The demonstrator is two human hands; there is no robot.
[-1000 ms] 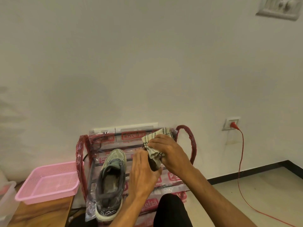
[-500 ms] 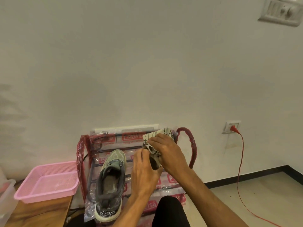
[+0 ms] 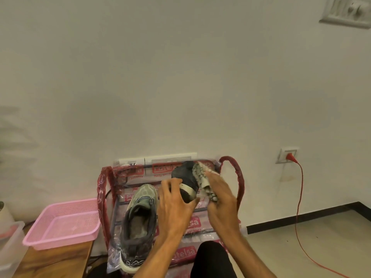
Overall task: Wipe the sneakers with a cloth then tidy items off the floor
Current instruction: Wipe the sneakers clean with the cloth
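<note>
Left hand: the left hand grasps the dark sneaker with a pale sole rim, its fingers curled round the shoe's near end, lifting it above the rack.
Right hand: the right hand lies with nearly straight fingers over the pale, dark-patterned cloth and presses it flat against the held shoe's right side. It is not clenched, and the thumb is hidden.
Held shoe: toe towards the wall. The blurred near end seems to be the heel.
Second shoe: a grey-green mesh sneaker rests on the rack's top tier, left of the hands, toe towards the wall, opening upward.
Rack: a red-framed shoe rack wrapped in clear plastic with red lettering stands against the white wall.
Left side: a pink perforated plastic basket sits on a brown wooden table, just beside the rack. A clear plastic container is at the frame edge.
Right side: a red cable hangs from a white wall socket down to the beige floor.
</note>
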